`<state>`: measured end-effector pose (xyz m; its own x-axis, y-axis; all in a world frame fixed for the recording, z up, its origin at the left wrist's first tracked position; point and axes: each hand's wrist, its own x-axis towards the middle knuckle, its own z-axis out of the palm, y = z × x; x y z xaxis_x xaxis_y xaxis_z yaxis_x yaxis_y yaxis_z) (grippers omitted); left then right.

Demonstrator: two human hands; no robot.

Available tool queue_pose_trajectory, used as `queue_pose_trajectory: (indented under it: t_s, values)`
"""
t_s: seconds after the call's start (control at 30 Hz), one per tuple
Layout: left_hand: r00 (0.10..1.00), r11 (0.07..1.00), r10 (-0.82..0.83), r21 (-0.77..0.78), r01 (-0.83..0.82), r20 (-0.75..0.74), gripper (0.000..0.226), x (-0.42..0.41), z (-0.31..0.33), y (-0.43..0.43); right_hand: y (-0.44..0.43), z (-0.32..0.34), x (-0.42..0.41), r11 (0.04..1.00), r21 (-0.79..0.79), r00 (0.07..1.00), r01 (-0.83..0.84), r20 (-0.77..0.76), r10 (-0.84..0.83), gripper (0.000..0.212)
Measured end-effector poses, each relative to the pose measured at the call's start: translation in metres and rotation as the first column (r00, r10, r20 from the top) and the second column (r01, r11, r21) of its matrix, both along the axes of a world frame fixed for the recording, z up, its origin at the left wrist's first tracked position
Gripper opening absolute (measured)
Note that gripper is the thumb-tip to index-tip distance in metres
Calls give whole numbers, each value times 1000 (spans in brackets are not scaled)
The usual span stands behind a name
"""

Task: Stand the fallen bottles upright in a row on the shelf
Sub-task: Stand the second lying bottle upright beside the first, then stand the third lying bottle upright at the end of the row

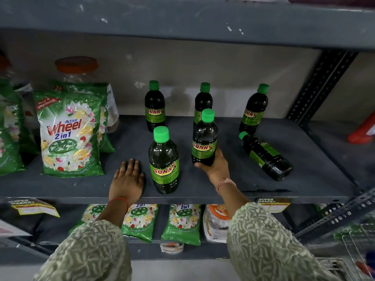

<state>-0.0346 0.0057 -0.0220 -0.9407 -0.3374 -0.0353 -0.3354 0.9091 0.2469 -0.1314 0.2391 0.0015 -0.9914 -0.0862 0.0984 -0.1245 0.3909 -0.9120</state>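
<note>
Dark bottles with green caps and green "Sunny" labels stand on the grey shelf (203,191). Three are upright at the back: a left one (154,107), a middle one (203,98) partly hidden, and a right one (253,109). A front bottle (164,161) stands upright near the edge. My right hand (214,167) grips the base of another upright bottle (204,138). One bottle (265,156) lies on its side to the right, cap pointing back-left. My left hand (127,180) rests flat on the shelf, fingers apart, just left of the front bottle.
Green Wheel detergent bags (69,134) and an orange-lidded jar (77,67) stand at the shelf's left. A perforated upright post (320,86) bounds the right. More bags (140,222) fill the lower shelf. A wire cart (355,252) sits at bottom right.
</note>
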Motion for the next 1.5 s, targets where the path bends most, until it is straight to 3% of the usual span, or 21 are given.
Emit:
queue_pose_trajectory:
  t_s: [0.3,0.63,0.7,0.77,0.83,0.93,1.0,1.07,1.13,1.17,1.23,1.3,1.43,1.5]
  values:
    - [1000,1000,7,30,-8,15,54,0,0,1,19,-4,63,990,43,991,-133,28,132,59]
    - [1000,999,-5,34,4,21,53,1,1,1,22,-7,75,989,71,992,-128,14,127,63]
    - [1000,999,-4,35,4,25,53,1,2,1,23,-8,75,987,63,989,-147,15,147,73]
    - [1000,999,7,38,-7,14,53,-12,6,11,34,-9,71,984,-49,985,-174,1,174,95]
    - [999,998,24,49,-25,22,53,-13,8,9,31,-10,78,996,-34,994,-79,-81,76,103]
    - [997,997,61,54,-63,46,53,-20,4,11,45,3,52,974,127,921,185,-369,-127,75]
    - [997,997,63,52,-65,41,53,-15,2,9,61,24,18,876,307,852,373,-487,-192,61]
    - [997,996,69,52,-71,39,53,-12,-1,6,82,44,-19,706,594,914,385,-353,-202,68]
    - [997,996,75,45,-77,34,53,-6,-4,5,103,52,-45,577,784,958,230,-76,-278,83]
    - [997,996,76,38,-77,33,53,-3,-6,4,112,53,-53,559,817,950,140,48,-307,86]
    - [997,997,77,31,-77,20,53,-1,-6,4,125,57,-60,585,811,942,-4,199,-269,79]
    - [997,996,77,37,-77,3,53,-2,-4,6,131,61,-61,604,794,944,-72,250,-216,72]
    - [997,996,81,37,-80,-9,52,-3,-2,9,123,52,-58,803,593,928,54,266,-259,62]
    - [996,996,84,30,-84,-11,52,-2,-3,8,105,46,-57,830,523,942,192,140,-306,70]
